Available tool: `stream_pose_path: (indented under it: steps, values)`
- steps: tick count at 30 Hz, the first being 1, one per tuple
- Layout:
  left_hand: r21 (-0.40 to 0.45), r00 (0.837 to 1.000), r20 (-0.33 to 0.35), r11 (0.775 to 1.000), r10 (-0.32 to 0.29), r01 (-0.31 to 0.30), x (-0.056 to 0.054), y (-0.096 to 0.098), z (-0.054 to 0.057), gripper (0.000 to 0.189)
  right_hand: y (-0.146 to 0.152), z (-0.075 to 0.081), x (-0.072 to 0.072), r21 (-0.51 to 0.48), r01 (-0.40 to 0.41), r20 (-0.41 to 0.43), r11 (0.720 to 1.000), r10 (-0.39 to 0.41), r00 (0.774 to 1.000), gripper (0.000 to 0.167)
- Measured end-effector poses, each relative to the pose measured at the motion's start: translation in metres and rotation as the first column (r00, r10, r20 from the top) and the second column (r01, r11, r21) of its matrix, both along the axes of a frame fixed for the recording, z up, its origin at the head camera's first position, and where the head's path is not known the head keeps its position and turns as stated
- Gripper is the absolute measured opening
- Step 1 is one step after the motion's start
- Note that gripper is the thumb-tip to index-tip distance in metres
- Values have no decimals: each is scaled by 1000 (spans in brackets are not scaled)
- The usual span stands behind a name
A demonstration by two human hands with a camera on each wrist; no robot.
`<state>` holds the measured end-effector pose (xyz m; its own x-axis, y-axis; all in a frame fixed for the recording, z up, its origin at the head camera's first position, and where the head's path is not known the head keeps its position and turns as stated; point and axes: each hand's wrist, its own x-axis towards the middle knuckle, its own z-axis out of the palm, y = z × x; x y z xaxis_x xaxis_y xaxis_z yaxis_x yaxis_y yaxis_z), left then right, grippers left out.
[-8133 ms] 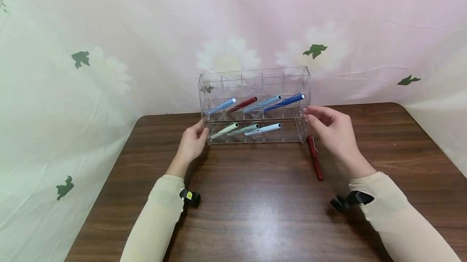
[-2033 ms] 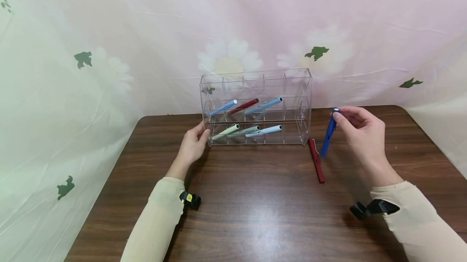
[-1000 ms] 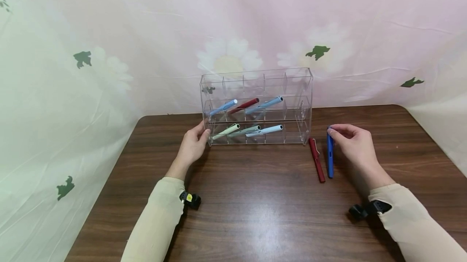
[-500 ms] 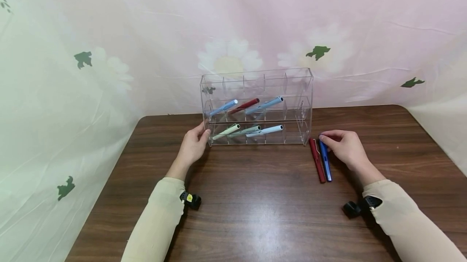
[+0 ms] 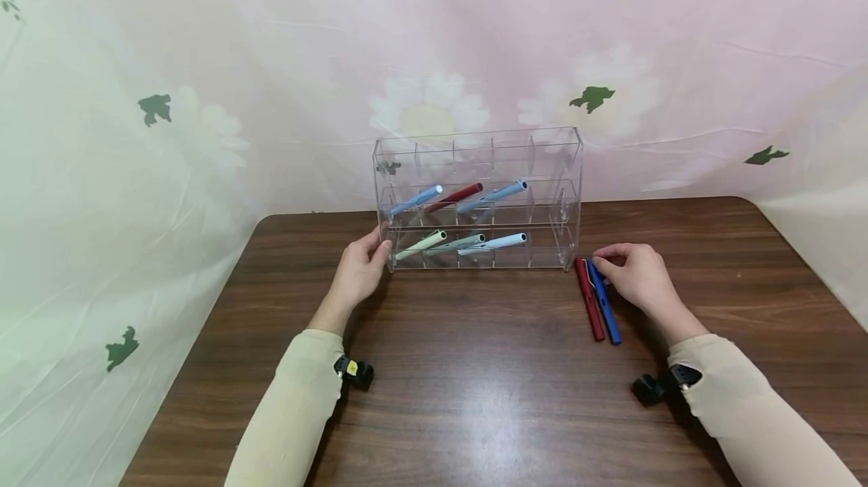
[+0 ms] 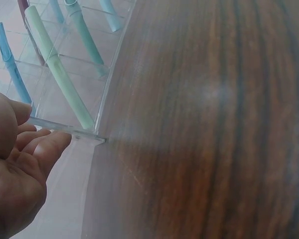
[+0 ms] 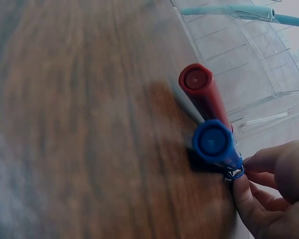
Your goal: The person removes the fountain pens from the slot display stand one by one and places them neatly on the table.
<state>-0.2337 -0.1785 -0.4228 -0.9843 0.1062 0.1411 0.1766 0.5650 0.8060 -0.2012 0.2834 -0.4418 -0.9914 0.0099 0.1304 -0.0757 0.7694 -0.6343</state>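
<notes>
My left hand [image 5: 359,264] pinches the left side panel of a clear acrylic pen rack [image 5: 581,174]; the left wrist view has thumb and fingers on either side of that panel. Beyond the rack's right end, my right hand [image 5: 637,276] pinches the far end of a blue pen [image 5: 606,304] between thumb and fingers. This pen lies along the table close beside a red pen [image 5: 588,300]. The right wrist view shows the blue pen [image 7: 212,141] end-on, fingertips at its clip end, with the red pen [image 7: 209,94] just behind.
In the rack's middle tier lean a blue pen [image 5: 415,199], a dark red pen [image 5: 456,197] and a light blue pen [image 5: 493,196]. The lower tier holds pale green [image 5: 420,244], teal [image 5: 456,243] and pale blue [image 5: 493,243] pens. A floral cloth [image 5: 305,95] hangs behind the wooden table [image 5: 441,396].
The dark blue pen, formerly in the rack's middle tier, was carried right by my right hand, lowered to the table and shifted left against the red pen. My left hand stays on the rack.
</notes>
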Motion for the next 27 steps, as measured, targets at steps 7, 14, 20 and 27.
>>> stream_pose_path:
  steps: [7, 14, 20, 27]
  values:
    - [-5, 1000, -2, 1000, -4, 4, 0, 1, 1, 49, 2, 2, 3, -23, 17, 14, 1000, -17, 1000, 29]
    - [2, 1000, 1, 1000, -1, 1, 1, 1, 2, 49, 6, 9, 8, -91, 27, 1, 995, -27, 1000, 33]
    - [4, 1000, 7, 1000, -2, 2, 2, 0, 2, 49, 4, 18, 12, -134, 44, -16, 990, -46, 999, 34]
    - [7, 1000, 13, 1000, -2, 2, 2, 0, 1, 49, -1, 25, 15, -176, 49, -72, 983, -62, 995, 33]
